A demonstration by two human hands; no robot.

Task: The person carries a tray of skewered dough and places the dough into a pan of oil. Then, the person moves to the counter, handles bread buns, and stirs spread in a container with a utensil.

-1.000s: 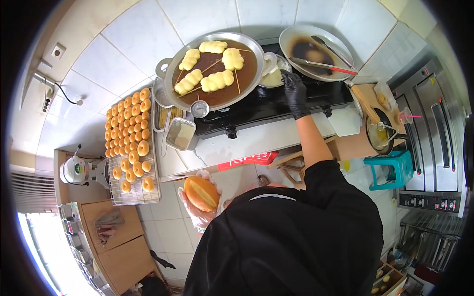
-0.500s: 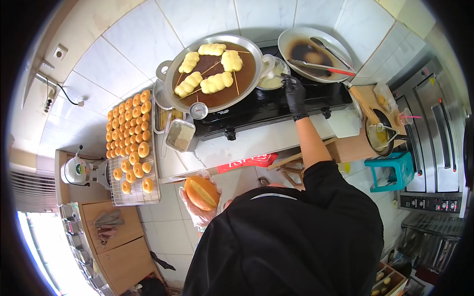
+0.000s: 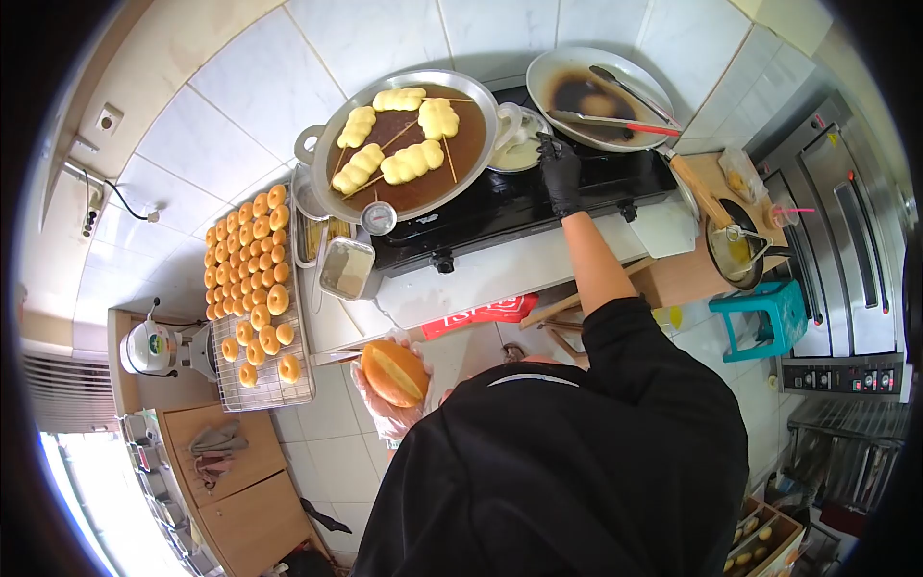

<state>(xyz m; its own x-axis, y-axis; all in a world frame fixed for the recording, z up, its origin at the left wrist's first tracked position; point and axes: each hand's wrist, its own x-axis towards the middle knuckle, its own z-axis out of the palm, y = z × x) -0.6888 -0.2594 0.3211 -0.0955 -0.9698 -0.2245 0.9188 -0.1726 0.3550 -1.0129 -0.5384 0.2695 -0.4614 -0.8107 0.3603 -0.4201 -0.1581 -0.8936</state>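
Note:
My left hand (image 3: 386, 420), in a clear plastic glove, holds a golden bread roll (image 3: 395, 373) low in front of my body. A pale band runs along the roll. My right hand (image 3: 561, 178), in a black glove, reaches over the stove to a small metal bowl (image 3: 520, 170) of creamy pale liquid. Its fingers are bent together at the bowl's right rim; whatever they grip is too small to make out. Left of the bowl, a wide metal pan (image 3: 310, 144) of brown oil holds several pale dough pieces (image 3: 412, 162) on sticks.
A thermometer (image 3: 379, 218) sits at the pan's front rim. Tongs (image 3: 615, 122) lie across a large pale wok (image 3: 538, 82). Doughnuts (image 3: 255, 245) fill much of a wire rack (image 3: 304, 385) at left. A small frying pan (image 3: 719, 271) stands at right, above a teal stool (image 3: 790, 322).
The whole view has shifted slightly. My right hand stays at the small bowl with its fingers bent, and my left hand keeps hold of the bread roll.

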